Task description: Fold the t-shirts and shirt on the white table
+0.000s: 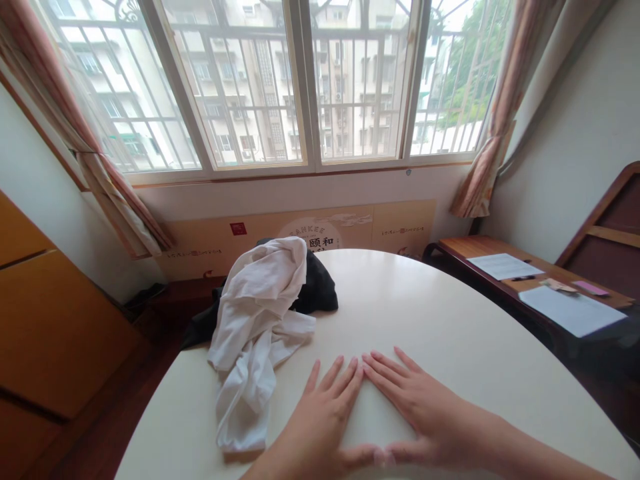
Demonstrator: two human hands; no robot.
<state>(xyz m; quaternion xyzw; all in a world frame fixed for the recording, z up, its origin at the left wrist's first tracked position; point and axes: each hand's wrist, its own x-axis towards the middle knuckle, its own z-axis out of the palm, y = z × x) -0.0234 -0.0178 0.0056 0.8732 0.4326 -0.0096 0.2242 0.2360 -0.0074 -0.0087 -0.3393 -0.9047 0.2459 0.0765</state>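
My left hand (325,413) lies flat on the white round table (400,300), fingers stretched out and holding nothing. Beside it my right hand (415,400) also rests flat, its fingers extended. The index fingertips and the thumb tips of both hands meet, framing a patch of tabletop between them. Left of my left hand is a crumpled white garment (255,340), with a long narrow part reaching toward the front of the table. Black cloth (320,287) is bunched behind and partly beneath it, much of it hidden.
A low wooden table (465,247) at the right bears paper sheets (570,310), pens and a pink sticky pad (590,288). Behind the round table, a printed cardboard panel (400,217) leans under the barred window. A wooden cabinet (55,320) stands at the left.
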